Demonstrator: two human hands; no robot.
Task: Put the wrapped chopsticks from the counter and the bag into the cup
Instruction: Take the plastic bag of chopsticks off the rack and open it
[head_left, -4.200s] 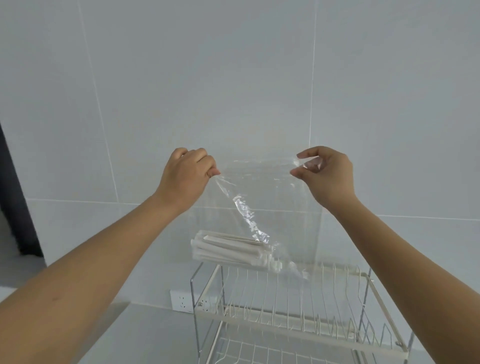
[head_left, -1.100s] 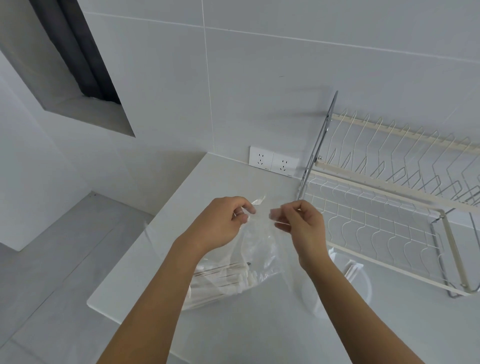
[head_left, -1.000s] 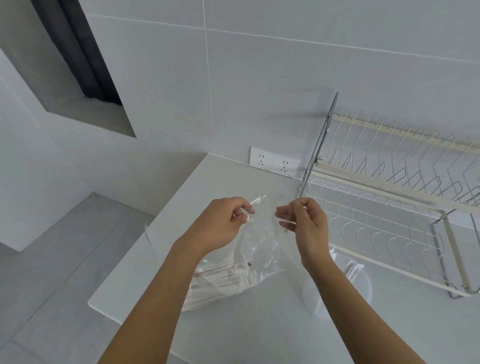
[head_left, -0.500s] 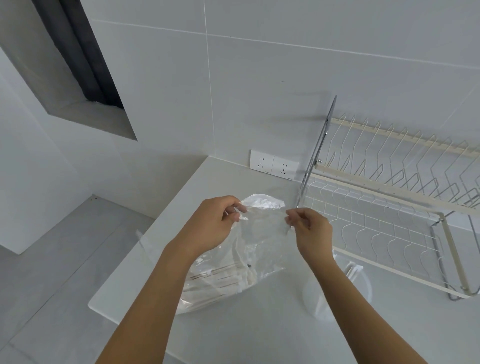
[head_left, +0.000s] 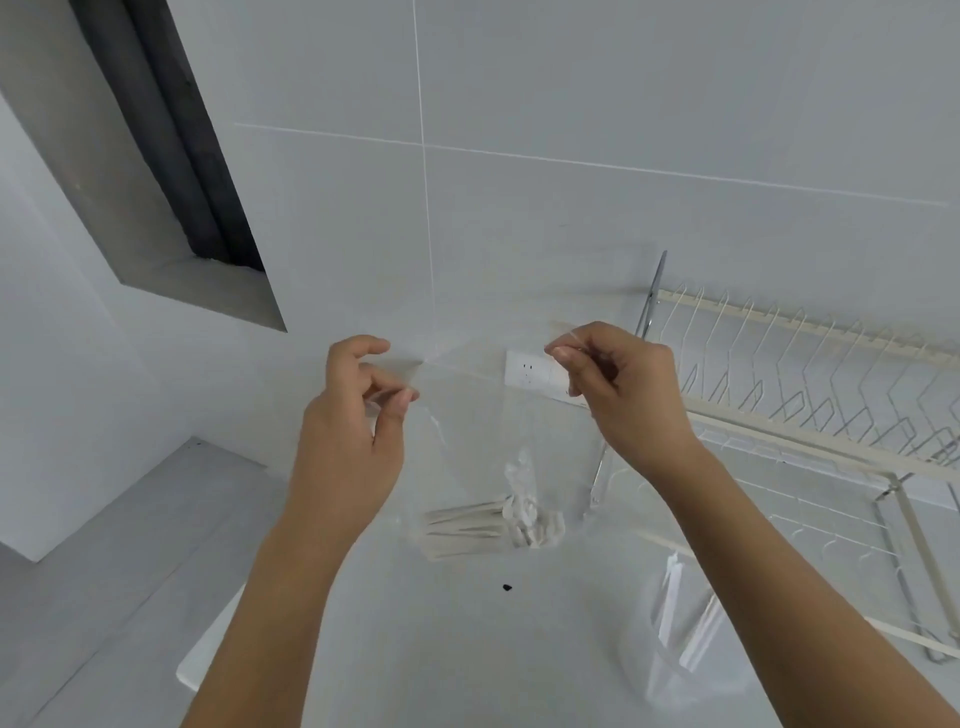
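Holding a clear bag (head_left: 498, 415) up mid-frame, left hand (head_left: 353, 431) and right hand (head_left: 618, 389) pinching its top corners. Wrapped chopsticks (head_left: 483, 527) bunched at the bottom inside. Cup (head_left: 675, 654) lower right on the counter (head_left: 415, 649), a few already in it.

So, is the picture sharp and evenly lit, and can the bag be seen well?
Head view: soft, even light, no hard shadows; wide-angle bending of the dish rack; the clear bag almost vanishes against the wall, shown by glints and creases; the wrapped chopsticks are slightly blurred; the cup is faint.

Soft, even light (mild blur, edges bowed).
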